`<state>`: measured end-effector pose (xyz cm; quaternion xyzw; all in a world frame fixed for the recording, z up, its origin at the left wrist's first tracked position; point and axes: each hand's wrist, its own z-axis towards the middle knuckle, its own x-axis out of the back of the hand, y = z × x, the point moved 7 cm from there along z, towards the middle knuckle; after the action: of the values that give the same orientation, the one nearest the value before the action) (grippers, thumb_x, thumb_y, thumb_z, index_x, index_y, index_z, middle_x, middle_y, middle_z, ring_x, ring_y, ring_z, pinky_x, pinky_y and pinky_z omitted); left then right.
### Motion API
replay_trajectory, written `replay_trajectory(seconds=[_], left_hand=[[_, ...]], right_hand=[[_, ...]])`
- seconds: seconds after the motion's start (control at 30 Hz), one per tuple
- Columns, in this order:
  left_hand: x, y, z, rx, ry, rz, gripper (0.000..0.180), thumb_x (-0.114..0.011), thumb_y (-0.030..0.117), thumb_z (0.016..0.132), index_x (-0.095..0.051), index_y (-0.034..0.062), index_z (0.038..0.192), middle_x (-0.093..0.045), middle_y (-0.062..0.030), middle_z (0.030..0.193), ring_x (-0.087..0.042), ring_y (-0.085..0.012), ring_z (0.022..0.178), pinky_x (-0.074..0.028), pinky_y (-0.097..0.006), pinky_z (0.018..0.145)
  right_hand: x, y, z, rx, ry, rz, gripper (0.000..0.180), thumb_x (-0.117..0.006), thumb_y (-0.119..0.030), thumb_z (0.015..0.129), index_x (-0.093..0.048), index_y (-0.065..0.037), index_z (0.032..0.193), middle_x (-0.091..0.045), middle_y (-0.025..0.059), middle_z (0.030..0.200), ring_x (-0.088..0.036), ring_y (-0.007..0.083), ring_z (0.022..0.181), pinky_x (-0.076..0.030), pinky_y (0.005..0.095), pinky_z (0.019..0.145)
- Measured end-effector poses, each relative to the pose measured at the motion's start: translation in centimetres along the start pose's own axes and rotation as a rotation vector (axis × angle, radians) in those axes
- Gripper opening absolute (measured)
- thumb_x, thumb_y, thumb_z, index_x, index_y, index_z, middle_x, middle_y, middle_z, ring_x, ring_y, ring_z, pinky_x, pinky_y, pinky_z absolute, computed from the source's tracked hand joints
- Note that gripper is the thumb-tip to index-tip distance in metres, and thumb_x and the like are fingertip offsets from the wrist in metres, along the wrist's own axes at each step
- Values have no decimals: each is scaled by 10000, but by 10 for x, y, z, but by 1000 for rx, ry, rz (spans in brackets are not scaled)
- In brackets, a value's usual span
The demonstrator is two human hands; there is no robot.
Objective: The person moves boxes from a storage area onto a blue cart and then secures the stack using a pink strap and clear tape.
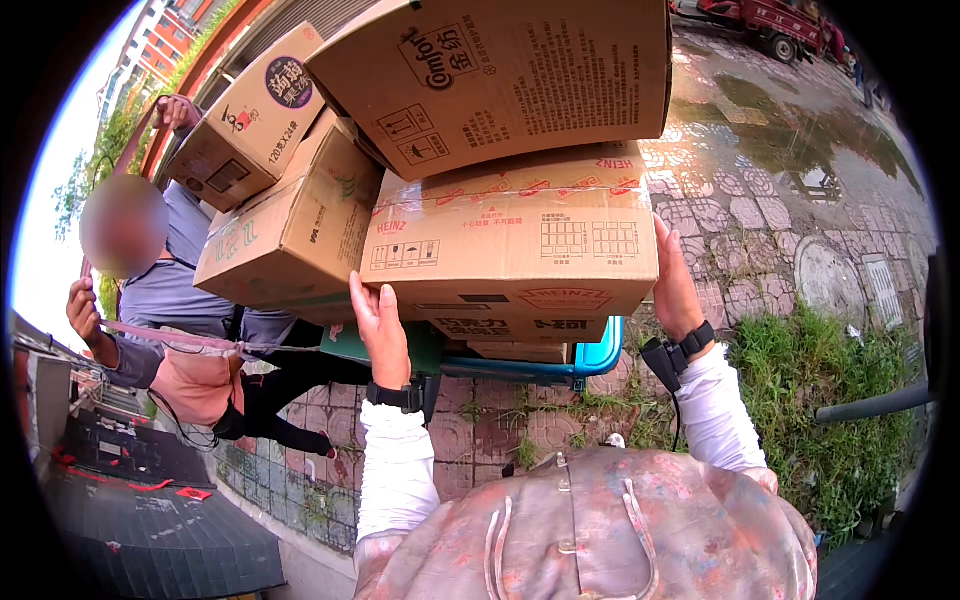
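My left hand (380,330) presses flat against the near left corner of a taped brown cardboard box (510,240). My right hand (675,285) presses its right side, so the box is held between both palms. A larger brown box (500,70) rests on top of it. Flatter boxes (510,328) lie under it on a blue cart (590,355). Both my wrists carry black straps over white sleeves.
Two more cardboard boxes (290,225) lean at the left of the stack; another person (170,290) in a grey shirt reaches up to the upper one (245,120). Patterned wet paving (780,180), grass (820,380) at right, a red vehicle (770,20) far behind.
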<state>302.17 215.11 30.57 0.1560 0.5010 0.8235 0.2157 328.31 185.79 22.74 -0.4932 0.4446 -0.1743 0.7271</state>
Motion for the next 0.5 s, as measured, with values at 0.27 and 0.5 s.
replay_trajectory(seconds=[0.27,0.5], left_hand=[[-2,1,5,45,12,-239,590,-468,147,950,-151,-55,1405,-338,-180,1381,-345,-209,1261,-245,-316,1059],[3,-2,4,23,-30,-250,540,-489,167,945,-228,-47,1366,-385,-161,1329,-372,-199,1221,-261,-319,1044]], right_hand=[[-20,7,-3,-169,109,113,527,-304,-441,982,-310,-114,1396,-421,31,1367,-411,154,1223,-334,320,1009],[-22,8,-4,-158,163,40,628,-303,-554,942,-394,-84,1348,-476,66,1320,-441,185,1180,-344,330,981]])
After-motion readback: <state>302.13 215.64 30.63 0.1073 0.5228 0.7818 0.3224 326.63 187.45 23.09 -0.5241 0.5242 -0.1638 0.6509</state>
